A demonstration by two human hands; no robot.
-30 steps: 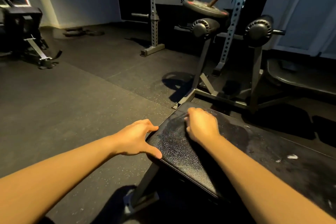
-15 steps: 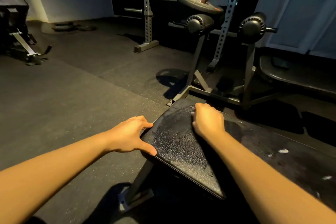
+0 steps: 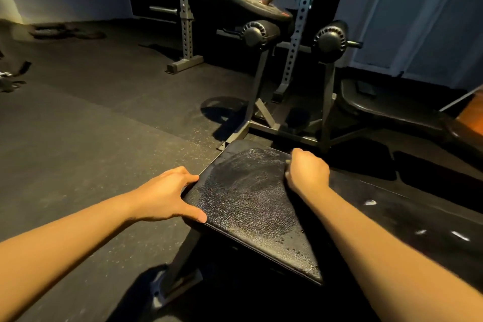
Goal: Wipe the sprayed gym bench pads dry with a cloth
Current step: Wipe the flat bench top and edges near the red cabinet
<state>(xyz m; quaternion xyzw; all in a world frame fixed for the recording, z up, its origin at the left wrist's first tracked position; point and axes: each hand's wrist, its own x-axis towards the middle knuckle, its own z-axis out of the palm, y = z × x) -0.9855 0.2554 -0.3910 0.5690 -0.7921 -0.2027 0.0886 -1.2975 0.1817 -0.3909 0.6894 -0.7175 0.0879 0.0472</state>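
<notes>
Dark speckled rubber floor (image 3: 78, 138) fills the left side. From there the left hand (image 3: 164, 193) reaches in and grips the near left corner of the pad (image 3: 248, 198). Its thumb lies flat on the top along the near edge. Its fingers are spread away from the thumb and bent over the short end edge.

The pad is black, with a pebbled, leather-like skin. A dull grey swirl of smeared wet covers most of this end, and small beads sit along the near edge further right. It rests on a slanted metal leg (image 3: 180, 269) whose foot stands on the floor below the left hand.

The right hand (image 3: 307, 174) sits on the pad's far edge, knuckles up, fingers curled tightly under. A pale sliver shows at the fingertips, too small to name, so I cannot tell what it holds.

Beyond that hand a steel frame (image 3: 326, 112) stands on the floor, topped by two black rollers (image 3: 330, 40).

The pad's short end points left and away. Its long axis runs to the right and toward the person, passing under the right forearm and out of view. That darker stretch carries a few white flecks (image 3: 369, 202). At far right lies a second bench (image 3: 386, 110).
</notes>
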